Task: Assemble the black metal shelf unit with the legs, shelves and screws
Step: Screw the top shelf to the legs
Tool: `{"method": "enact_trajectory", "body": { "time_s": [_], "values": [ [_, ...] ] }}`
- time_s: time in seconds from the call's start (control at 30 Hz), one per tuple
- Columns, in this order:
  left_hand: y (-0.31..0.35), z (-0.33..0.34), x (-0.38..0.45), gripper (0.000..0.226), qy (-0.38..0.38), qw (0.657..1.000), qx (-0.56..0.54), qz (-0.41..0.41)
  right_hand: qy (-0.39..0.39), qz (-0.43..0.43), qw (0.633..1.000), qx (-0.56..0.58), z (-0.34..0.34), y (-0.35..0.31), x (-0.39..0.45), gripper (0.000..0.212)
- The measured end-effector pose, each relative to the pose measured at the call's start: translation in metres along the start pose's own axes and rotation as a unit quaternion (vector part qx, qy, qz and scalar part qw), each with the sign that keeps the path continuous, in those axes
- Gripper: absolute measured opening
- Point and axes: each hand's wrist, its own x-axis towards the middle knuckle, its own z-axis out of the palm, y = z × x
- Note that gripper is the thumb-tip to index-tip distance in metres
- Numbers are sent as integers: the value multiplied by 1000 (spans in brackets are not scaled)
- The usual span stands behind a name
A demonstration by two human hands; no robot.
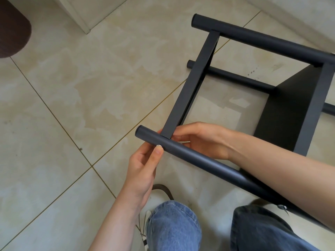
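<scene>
Four round black legs show on the shelf unit (pixel 272 98), which lies on its side on the tiled floor (pixel 72 105), filling the right half of the view. Its long axis runs from the near-left ends of the legs away to the right, where the frame cuts it off. A far upper leg (pixel 257 38) and a lower far leg (pixel 233 77) both slant from left to right; the nearest leg (pixel 195 158) slants the same way and passes under the right forearm. A flat shelf edge (pixel 192 84) crosses between the upper legs near their left ends, and a second shelf (pixel 290 113) stands further right, its dark face turned toward the camera.

The right hand (pixel 203 140) curls round the corner where the shelf edge meets the nearest leg. The left hand (pixel 143 169) grasps that leg from below, thumb pressed on its side. Whether a screw sits at the joint is hidden by the fingers. A small metal fitting (pixel 281 207) near the right knee is too blurred to identify.
</scene>
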Motion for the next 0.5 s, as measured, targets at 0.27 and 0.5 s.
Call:
{"method": "enact_trajectory", "body": {
  "time_s": [0.27, 0.5],
  "values": [
    [2, 2, 0, 44, -1, 1000, -1, -4, 22, 3, 999, -29, 2, -1, 0, 39],
    [0, 2, 1, 44, 0, 1000, -4, 2, 20, 3, 1000, -9, 1, -2, 1, 41]
  ]
}}
